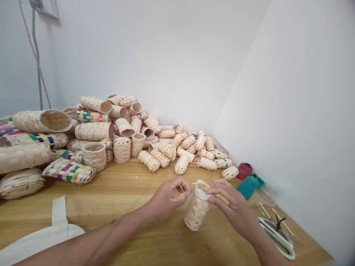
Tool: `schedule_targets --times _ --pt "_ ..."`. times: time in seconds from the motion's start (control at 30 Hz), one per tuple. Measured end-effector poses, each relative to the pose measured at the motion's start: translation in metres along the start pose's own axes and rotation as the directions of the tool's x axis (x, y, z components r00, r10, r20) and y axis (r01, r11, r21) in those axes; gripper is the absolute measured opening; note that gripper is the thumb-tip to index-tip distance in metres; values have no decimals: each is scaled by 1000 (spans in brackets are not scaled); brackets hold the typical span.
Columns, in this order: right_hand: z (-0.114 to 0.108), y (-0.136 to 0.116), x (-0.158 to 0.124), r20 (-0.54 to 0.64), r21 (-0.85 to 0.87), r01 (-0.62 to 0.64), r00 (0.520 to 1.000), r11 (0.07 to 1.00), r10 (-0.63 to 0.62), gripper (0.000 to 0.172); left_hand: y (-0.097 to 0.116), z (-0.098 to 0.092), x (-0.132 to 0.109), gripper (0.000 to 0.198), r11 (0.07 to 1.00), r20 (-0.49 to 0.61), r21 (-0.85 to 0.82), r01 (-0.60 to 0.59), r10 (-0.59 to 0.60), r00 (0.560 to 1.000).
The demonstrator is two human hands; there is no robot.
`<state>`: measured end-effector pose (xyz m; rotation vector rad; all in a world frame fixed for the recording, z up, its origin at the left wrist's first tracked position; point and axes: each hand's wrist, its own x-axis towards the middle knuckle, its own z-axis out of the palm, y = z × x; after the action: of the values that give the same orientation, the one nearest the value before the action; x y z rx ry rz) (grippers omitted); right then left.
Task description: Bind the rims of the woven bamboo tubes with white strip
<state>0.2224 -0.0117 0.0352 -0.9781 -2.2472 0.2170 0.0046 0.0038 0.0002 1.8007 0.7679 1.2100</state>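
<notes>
A small woven basket (196, 211) of pale wood strips stands slightly tilted above the table in front of me, its mouth upward. A whitish band circles its rim, with a short strip end poking up on the left side. My right hand (229, 199) grips that rim from the right, thumb outside and fingers over the edge. Just left of the rim, my left hand (173, 195) is closed in a pinch; whatever lies between its fingertips is too small to make out.
Woven baskets (94, 131) of several sizes, some with coloured strips, are heaped along the wall. Teal thread (248, 187) and red thread (245, 171) spools stand at the right, near scissors (277, 236) and thin strips. A white flat piece (59, 210) lies at the left on the wooden table (133, 184).
</notes>
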Motion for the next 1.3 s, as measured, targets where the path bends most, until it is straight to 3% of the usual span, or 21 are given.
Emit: schedule_targets --times 0.17,0.33,0.53,0.67,0.77,0.9,1.0,1.1,1.2,1.27,1.3 --pt "-13 -5 0 94 -11 -78 992 997 79 16 2 -5 1 12 970 31 -240 41 -35 999" --pt "-23 -8 1 169 -19 -134 976 991 135 19 5 -5 3 24 854 114 -504 129 -82 990" --pt "-28 -10 2 307 39 -169 940 985 149 21 12 -12 7 30 781 67 -594 193 -190 979" --pt "-32 -12 5 278 87 -199 946 976 168 21 8 -13 7 25 797 39 -571 196 -212 976" --pt "-35 -12 6 224 140 -200 960 970 166 22 -5 -5 2 18 815 88 -535 220 -205 975" --pt "-38 -13 5 191 278 -149 977 949 98 26 -13 6 -8 71 836 335 -493 240 -71 940" --pt "-39 -13 4 172 390 -102 984 915 36 24 -2 10 -14 84 870 443 -448 206 16 896" --pt "-42 -9 2 156 423 -110 987 899 47 25 13 12 -18 74 883 535 -406 237 19 845" --pt "-47 3 -2 125 404 -138 988 904 95 29 19 12 -18 50 863 624 -289 415 -159 765" --pt "-51 11 -5 109 384 -169 984 908 138 30 18 8 -15 34 856 597 -237 459 -244 764" --pt "-54 15 -6 107 373 -190 981 908 162 30 16 5 -13 32 861 564 -234 452 -258 785"
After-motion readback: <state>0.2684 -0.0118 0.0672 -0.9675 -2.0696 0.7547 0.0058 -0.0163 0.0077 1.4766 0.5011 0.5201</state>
